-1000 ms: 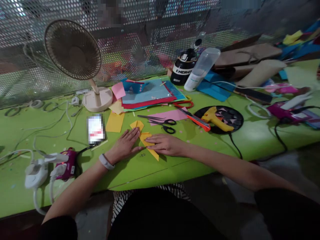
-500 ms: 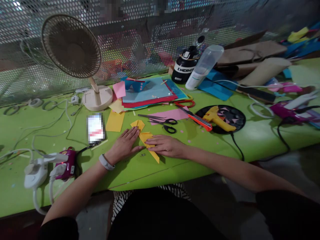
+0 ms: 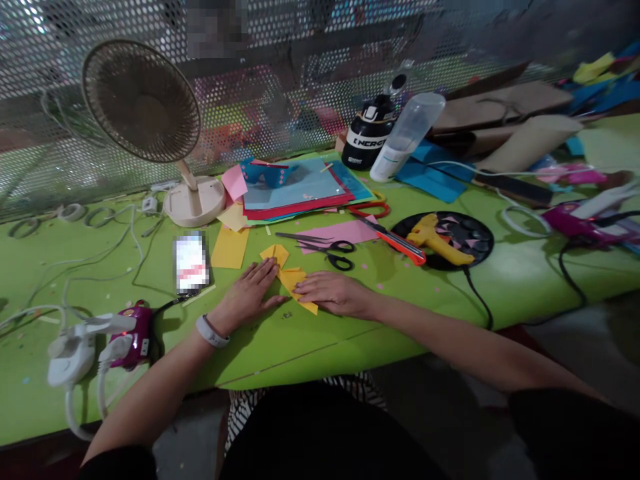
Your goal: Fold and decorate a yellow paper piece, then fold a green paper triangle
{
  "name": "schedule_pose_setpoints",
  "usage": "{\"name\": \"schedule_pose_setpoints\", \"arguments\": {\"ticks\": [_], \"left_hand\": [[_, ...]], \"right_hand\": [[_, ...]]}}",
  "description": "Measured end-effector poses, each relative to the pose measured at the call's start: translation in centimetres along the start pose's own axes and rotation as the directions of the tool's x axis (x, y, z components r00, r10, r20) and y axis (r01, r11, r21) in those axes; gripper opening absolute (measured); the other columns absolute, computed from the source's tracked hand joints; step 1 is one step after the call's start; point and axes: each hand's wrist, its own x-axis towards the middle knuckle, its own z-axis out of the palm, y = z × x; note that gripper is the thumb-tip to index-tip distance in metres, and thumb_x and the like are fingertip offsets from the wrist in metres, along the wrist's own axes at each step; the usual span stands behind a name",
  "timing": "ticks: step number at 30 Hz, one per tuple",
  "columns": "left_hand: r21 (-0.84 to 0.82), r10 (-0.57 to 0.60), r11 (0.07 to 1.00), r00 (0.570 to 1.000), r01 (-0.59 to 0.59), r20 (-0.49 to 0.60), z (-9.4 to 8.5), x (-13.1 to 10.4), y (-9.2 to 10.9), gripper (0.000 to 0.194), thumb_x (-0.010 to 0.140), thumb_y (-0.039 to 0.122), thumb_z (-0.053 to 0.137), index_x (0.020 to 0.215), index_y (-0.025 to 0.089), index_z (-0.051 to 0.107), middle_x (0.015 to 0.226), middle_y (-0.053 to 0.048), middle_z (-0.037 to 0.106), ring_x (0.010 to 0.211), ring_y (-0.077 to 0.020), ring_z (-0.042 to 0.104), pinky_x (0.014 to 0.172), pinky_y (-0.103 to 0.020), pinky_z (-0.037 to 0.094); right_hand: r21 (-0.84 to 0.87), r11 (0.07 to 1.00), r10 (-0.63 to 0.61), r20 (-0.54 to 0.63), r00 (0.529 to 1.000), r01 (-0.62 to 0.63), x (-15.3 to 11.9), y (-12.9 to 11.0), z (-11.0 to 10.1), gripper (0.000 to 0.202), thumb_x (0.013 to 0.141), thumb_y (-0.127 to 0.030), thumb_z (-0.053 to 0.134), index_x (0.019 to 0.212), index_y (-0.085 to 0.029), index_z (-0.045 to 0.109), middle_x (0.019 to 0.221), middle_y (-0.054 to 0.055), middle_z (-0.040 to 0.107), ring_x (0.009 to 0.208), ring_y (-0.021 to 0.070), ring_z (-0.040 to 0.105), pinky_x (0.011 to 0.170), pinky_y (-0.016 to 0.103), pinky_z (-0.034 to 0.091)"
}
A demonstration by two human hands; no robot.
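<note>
A folded piece of yellow paper (image 3: pixel 290 280) lies on the green table, creased and pinched narrow near its middle. My left hand (image 3: pixel 253 293), with a pale band at the wrist, lies flat with its fingertips on the upper left part of the paper and the thumb stretched toward its lower edge. On the lower right part, my right hand (image 3: pixel 333 292) rests with fingers extended, pressing the paper down. Its fingers hide some of the folds. Just beyond the paper lie black-handled scissors (image 3: pixel 341 247) and a pink paper strip (image 3: pixel 350 232).
An orange utility knife (image 3: pixel 400 247) leans on a black round tray (image 3: pixel 483 233) holding a yellow glue gun (image 3: pixel 425 230). Behind are stacked coloured sheets (image 3: pixel 295 193), a black bottle (image 3: pixel 365 143) and a fan (image 3: pixel 193 200). A phone (image 3: pixel 191 263) and corded plugs (image 3: pixel 73 353) are left.
The paper's lower right point has drawn in, so that end looks shorter. My right hand has shifted slightly over it; my left hand stays nearly in place.
</note>
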Motion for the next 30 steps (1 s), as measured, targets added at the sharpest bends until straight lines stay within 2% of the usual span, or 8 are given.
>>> {"name": "schedule_pose_setpoints", "arguments": {"ticks": [4, 7, 12, 15, 19, 22, 26, 30], "left_hand": [[-0.012, -0.008, 1.000, 1.000, 0.008, -0.007, -0.2, -0.1, 0.0, 0.078, 0.095, 0.066, 0.025, 0.151, 0.011, 0.028, 0.159, -0.014, 0.021, 0.148, -0.0258, 0.016, 0.121, -0.044, 0.021], [-0.012, -0.023, 1.000, 1.000, 0.023, -0.004, -0.2, -0.1, 0.2, 0.078, 0.095, 0.066, 0.026, 0.150, 0.011, 0.028, 0.158, -0.015, 0.023, 0.147, -0.0265, 0.019, 0.121, -0.043, 0.021], [-0.004, -0.002, 1.000, 1.000, 0.002, -0.019, -0.1, -0.1, 0.2, 0.075, 0.096, 0.065, 0.027, 0.151, 0.014, 0.027, 0.158, -0.013, 0.026, 0.147, -0.0259, 0.021, 0.121, -0.044, 0.020], [-0.007, -0.008, 1.000, 1.000, 0.008, -0.016, -0.1, -0.1, 0.2, 0.074, 0.096, 0.064, 0.028, 0.150, 0.014, 0.028, 0.158, -0.014, 0.025, 0.147, -0.0257, 0.022, 0.120, -0.045, 0.021], [-0.009, -0.012, 1.000, 1.000, 0.012, 0.004, -0.2, 0.0, 0.3, 0.073, 0.096, 0.063, 0.030, 0.147, 0.011, 0.034, 0.157, -0.016, 0.026, 0.146, -0.0272, 0.023, 0.120, -0.046, 0.021], [-0.019, -0.005, 1.000, 1.000, 0.005, -0.012, -0.2, 0.0, 0.3, 0.071, 0.096, 0.062, 0.032, 0.146, 0.013, 0.036, 0.157, -0.015, 0.027, 0.146, -0.0269, 0.024, 0.120, -0.047, 0.023], [-0.021, -0.005, 1.000, 1.000, 0.004, -0.016, -0.4, -0.1, 0.4, 0.071, 0.095, 0.062, 0.034, 0.144, 0.010, 0.038, 0.156, -0.017, 0.028, 0.146, -0.0277, 0.025, 0.119, -0.047, 0.024], [-0.021, -0.005, 1.000, 1.000, 0.004, -0.013, -0.4, 0.0, 0.5, 0.071, 0.096, 0.061, 0.034, 0.144, 0.010, 0.039, 0.156, -0.017, 0.028, 0.145, -0.0283, 0.026, 0.119, -0.047, 0.023]], "right_hand": [[0.111, 0.988, 0.108, -0.007, 0.994, -0.106, 0.4, -0.2, 0.0, 0.021, 0.094, -0.030, 0.056, 0.101, -0.022, 0.074, 0.111, 0.008, 0.074, 0.105, 0.0192, 0.067, 0.094, 0.039, 0.051], [0.197, 0.946, 0.249, 0.059, 0.967, -0.256, 1.3, -0.9, -0.6, 0.025, 0.093, -0.039, 0.057, 0.094, -0.021, 0.074, 0.108, 0.008, 0.073, 0.100, 0.0195, 0.067, 0.091, 0.037, 0.050], [0.196, 0.820, 0.523, 0.124, 0.843, -0.537, 3.1, -2.2, -1.0, 0.025, 0.091, -0.040, 0.059, 0.084, -0.019, 0.071, 0.085, 0.005, 0.072, 0.081, 0.0188, 0.064, 0.076, 0.034, 0.049], [0.327, 0.704, 0.651, 0.059, 0.757, -0.630, 3.5, -2.5, -0.2, 0.023, 0.087, -0.037, 0.063, 0.099, -0.018, 0.068, 0.086, 0.005, 0.072, 0.077, 0.0173, 0.065, 0.072, 0.032, 0.050], [0.423, 0.636, 0.701, 0.032, 0.712, -0.645, 3.7, -2.5, 1.0, 0.030, 0.085, -0.034, 0.065, 0.110, -0.017, 0.063, 0.082, 0.004, 0.073, 0.075, 0.0171, 0.067, 0.070, 0.031, 0.052], [0.373, 0.646, 0.718, -0.001, 0.696, -0.666, 3.9, -2.5, 1.4, 0.024, 0.085, -0.035, 0.065, 0.101, -0.018, 0.064, 0.080, 0.004, 0.073, 0.070, 0.0167, 0.066, 0.066, 0.030, 0.051], [0.251, 0.704, 0.698, -0.072, 0.713, -0.664, 4.2, -2.7, 1.7, 0.021, 0.089, -0.039, 0.060, 0.088, -0.019, 0.067, 0.082, 0.005, 0.072, 0.069, 0.0166, 0.064, 0.065, 0.030, 0.049], [0.218, 0.706, 0.702, -0.097, 0.705, -0.673, 4.2, -3.0, 1.7, 0.025, 0.090, -0.035, 0.060, 0.107, -0.018, 0.065, 0.078, 0.004, 0.070, 0.067, 0.0167, 0.063, 0.064, 0.030, 0.049]]}}
